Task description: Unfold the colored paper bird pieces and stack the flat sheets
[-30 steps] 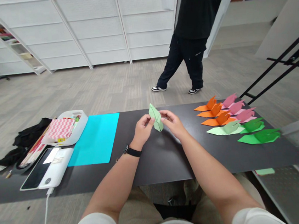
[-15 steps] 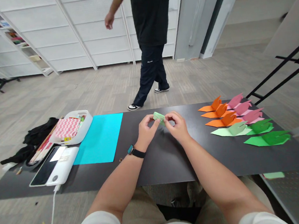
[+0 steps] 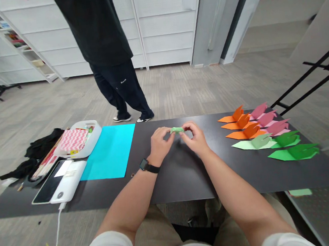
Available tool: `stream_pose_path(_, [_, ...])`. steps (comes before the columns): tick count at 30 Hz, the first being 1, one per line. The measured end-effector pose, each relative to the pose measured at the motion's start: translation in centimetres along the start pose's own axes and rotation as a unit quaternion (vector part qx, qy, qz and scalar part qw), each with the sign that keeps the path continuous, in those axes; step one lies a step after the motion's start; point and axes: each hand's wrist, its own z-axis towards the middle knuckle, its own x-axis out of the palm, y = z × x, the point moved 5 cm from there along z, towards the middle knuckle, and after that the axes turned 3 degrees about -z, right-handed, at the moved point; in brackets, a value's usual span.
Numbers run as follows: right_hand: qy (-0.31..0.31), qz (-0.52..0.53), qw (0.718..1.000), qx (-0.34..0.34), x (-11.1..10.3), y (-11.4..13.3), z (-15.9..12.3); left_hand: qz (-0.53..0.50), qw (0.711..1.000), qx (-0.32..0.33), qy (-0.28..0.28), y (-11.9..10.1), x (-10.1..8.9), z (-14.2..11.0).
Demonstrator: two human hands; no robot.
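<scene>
A small piece of folded light green paper (image 3: 177, 130) is held over the dark table, pinched at both ends. My left hand (image 3: 161, 142), with a black watch on the wrist, closes thumb and fingers on its left end. On the right end, my right hand (image 3: 194, 138) has its thumb and fingertips. The paper's underside and part of its ends are hidden by my fingers. Off to the right stand several folded paper figures: orange (image 3: 243, 121), pink (image 3: 265, 119), a pale green one (image 3: 256, 142) and darker green ones (image 3: 297, 152).
A cyan sheet (image 3: 111, 152) lies left of my hands. Beyond it are a white basket (image 3: 94, 141) with a pink zigzag-patterned item, a phone (image 3: 49, 184), a white power bank (image 3: 68, 184) with a cable, and black cloth (image 3: 42, 145). A person (image 3: 110, 58) stands across the table (image 3: 185, 179).
The folded green paper has turned in my fingers from tilted to nearly level, showing a thinner edge. Across the table, the person has moved left and closer.
</scene>
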Motion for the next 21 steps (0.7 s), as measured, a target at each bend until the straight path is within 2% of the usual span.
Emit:
stream_pose_path(3, [0.01,-0.035,0.999,-0.025,0.1,0.2,0.0,-0.01,1.0,0.012,0.003,0.0,-0.1,0.0])
stream_pose_path(6, [-0.005,-0.047,0.998,-0.042,-0.3,0.1,0.0,-0.026,0.999,0.031,0.012,-0.2,0.0,0.1])
stream_pose_path(13, [-0.014,-0.041,0.999,-0.018,-1.0,-0.1,0.1,-0.07,0.994,0.032,0.072,-0.6,0.5,0.2])
stream_pose_path(17, [-0.023,-0.031,0.999,-0.019,-1.0,-0.2,0.0,-0.114,0.991,0.004,0.074,-0.4,0.7,0.0])
stream_pose_path(21, [-0.023,-0.035,0.999,-0.016,-1.0,-0.4,0.0,-0.106,0.992,0.012,0.067,-0.3,0.6,0.0])
